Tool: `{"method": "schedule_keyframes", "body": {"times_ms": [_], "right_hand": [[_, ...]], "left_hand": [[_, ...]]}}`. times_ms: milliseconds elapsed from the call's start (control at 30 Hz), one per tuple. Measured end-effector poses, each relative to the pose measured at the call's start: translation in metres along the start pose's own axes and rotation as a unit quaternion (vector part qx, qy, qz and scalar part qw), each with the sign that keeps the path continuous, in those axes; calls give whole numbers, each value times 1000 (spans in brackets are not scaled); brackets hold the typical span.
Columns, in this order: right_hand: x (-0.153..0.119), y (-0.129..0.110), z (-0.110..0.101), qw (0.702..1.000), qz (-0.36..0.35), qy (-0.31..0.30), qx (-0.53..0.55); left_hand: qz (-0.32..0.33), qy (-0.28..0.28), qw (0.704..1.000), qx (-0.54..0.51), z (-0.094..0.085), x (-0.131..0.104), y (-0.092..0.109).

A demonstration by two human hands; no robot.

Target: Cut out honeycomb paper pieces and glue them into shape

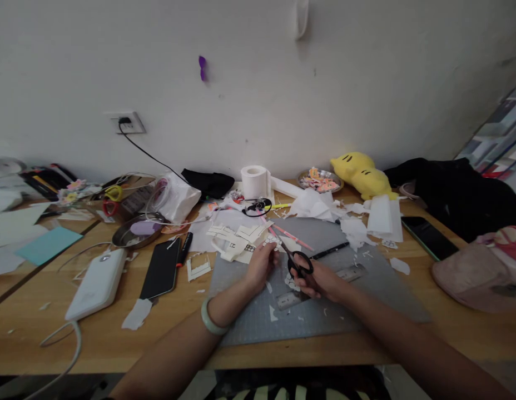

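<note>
My left hand [261, 264] is closed around a small white paper piece [273, 239] with dark outlines drawn on it. In my right hand [314, 280] is a pair of scissors [301, 264] with black handles, the blades pointing up and left beside the paper. Both hands are above a grey cutting mat [249, 325]. Cream paper cut-outs [237, 243] with drawn lines lie just beyond my left hand. A metal ruler [289, 300] rests on the mat, partly hidden under my right hand. Small paper scraps are scattered around.
At the back stand a paper roll [254, 182], a metal dish [340, 186] of colourful pieces and a yellow plush toy [362, 175]. On the left lie a black phone [161, 268] and a white power bank [97, 284]. Another phone [428, 237] and a pink pouch [470, 278] are right.
</note>
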State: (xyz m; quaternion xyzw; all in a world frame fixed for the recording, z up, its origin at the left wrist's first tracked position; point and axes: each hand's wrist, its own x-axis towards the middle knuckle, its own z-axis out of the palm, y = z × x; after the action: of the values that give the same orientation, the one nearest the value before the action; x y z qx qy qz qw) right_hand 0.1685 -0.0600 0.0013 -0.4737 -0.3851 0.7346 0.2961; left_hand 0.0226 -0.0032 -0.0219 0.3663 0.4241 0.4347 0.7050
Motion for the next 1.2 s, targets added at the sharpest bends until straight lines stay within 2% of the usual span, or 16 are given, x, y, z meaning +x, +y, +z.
{"method": "schedule_keyframes", "body": {"times_ms": [667,1200], "right_hand": [[-2,-1,0,998,16,-6,-62],[1,2,0,999,-2,12,-34]], "left_hand": [[39,16,996,-80,-2,1,0],[25,16,999,-38,2,-1,3]]}}
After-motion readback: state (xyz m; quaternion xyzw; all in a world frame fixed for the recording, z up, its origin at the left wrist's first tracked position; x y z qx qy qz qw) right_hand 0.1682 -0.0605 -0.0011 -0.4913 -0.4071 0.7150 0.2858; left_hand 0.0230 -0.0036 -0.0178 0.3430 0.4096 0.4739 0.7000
